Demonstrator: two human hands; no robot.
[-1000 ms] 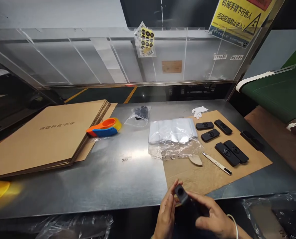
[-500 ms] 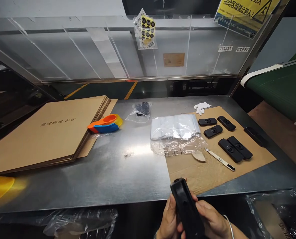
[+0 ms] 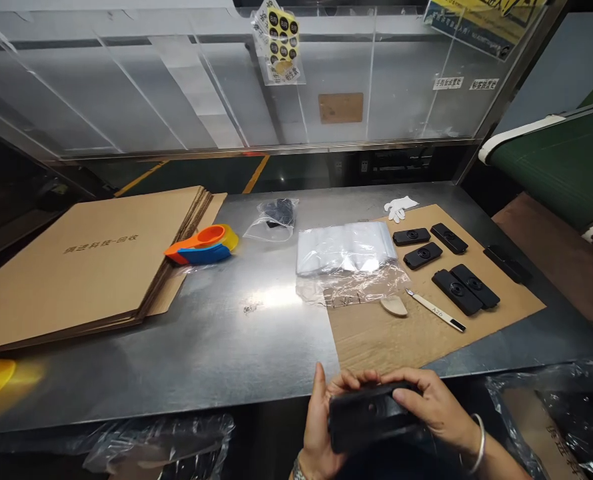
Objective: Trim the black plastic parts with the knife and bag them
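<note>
A black plastic housing (image 3: pixel 361 421) is held crosswise between both hands, over the near edge of the bench. My left hand (image 3: pixel 321 420) cradles its left end, thumb pointing up and fingers behind it. My right hand (image 3: pixel 434 403) grips the right end with the thumb pressed on the front face. Beyond them, several similar black housings (image 3: pixel 423 255) lie on a cardboard sheet (image 3: pixel 366 343). A white-handled craft knife (image 3: pixel 436 311) labelled A26 and a beige rounded piece (image 3: pixel 393 307) rest beside them.
A pack of clear plastic bags (image 3: pixel 346 250) lies mid-bench. Left of it are a tape dispenser (image 3: pixel 201 245), stacked cardboard (image 3: pixel 86 267) and a bag with a dark item (image 3: pixel 279 215). A white glove (image 3: pixel 400 208) sits at the back. Plastic-lined boxes (image 3: pixel 561 413) stand below the front edge.
The black housing has turned from near upright to crosswise. My right hand has shifted its hold to the right end, with its thumb on the face. The camera view has moved slightly.
</note>
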